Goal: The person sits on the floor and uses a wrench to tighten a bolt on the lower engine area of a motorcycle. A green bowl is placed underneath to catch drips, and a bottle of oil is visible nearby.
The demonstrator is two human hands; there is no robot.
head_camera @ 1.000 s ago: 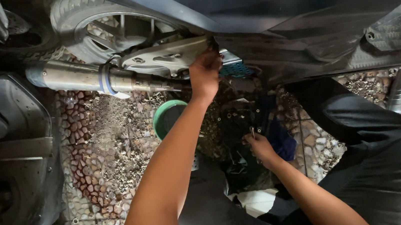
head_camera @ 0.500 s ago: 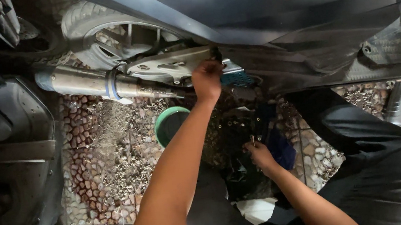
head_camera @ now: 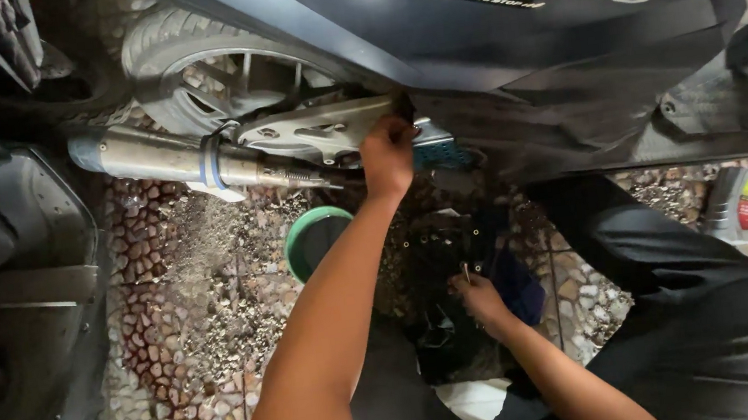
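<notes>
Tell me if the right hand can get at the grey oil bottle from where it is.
Probably not without shifting: the right hand is down by the dark parts, and the person's bent leg lies between it and the grey bottle.

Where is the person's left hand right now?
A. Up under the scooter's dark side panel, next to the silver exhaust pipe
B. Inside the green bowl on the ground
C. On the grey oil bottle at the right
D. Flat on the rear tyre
A: the left hand reaches up to the edge of the dark side panel, just right of the exhaust pipe, above the green bowl.
</notes>
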